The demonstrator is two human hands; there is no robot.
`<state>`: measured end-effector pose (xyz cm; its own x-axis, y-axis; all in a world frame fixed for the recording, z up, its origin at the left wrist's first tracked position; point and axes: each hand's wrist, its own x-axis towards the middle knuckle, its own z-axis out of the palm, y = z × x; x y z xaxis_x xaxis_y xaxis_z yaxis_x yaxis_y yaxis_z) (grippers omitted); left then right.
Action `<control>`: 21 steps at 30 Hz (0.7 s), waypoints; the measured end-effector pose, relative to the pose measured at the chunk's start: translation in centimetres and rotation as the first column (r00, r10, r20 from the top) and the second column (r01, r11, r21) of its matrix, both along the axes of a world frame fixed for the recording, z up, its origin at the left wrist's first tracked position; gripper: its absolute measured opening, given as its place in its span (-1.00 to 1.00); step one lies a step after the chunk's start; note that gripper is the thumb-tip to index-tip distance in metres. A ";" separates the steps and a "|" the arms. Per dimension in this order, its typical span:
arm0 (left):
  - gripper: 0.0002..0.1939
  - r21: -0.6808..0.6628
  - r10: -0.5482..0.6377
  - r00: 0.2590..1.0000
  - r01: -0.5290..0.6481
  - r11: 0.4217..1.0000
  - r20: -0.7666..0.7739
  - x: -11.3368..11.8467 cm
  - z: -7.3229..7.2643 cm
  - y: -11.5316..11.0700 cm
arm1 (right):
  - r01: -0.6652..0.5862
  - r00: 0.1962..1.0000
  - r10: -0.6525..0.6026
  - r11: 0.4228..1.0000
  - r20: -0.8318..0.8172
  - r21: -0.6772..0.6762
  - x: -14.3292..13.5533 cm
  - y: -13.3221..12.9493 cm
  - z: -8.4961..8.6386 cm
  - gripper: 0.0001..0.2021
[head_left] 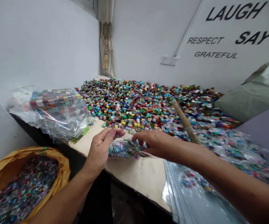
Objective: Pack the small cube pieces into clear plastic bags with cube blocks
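A clear plastic bag [122,148] with small colourful pieces lies at the near edge of the pale tabletop [136,169]. My left hand [103,141] is at the bag's left side, thumb and fingers pressed together on its upper edge. Over the bag's right side reaches my right hand [152,140], its fingers curled downward; whether they grip anything is hidden. Just beyond both hands starts a wide heap of tiny multicoloured boxes [134,105].
Plastic-wrapped boxes [60,102] stand at the left, above an orange sack [63,158] of small bagged pieces. A wooden stick [184,119] slants across the heap. Flat clear bags [178,193] and filled bags [237,149] lie at right.
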<state>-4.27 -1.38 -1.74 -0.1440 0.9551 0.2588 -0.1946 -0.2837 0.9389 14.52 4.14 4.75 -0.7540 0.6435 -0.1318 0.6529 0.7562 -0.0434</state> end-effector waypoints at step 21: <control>-0.80 -0.042 0.072 0.953 -0.088 0.995 -0.296 -0.3 -3.2 -1.2 | -0.006 1.000 0.005 0.982 -0.001 -0.187 0.0 -0.4 2.2 -0.64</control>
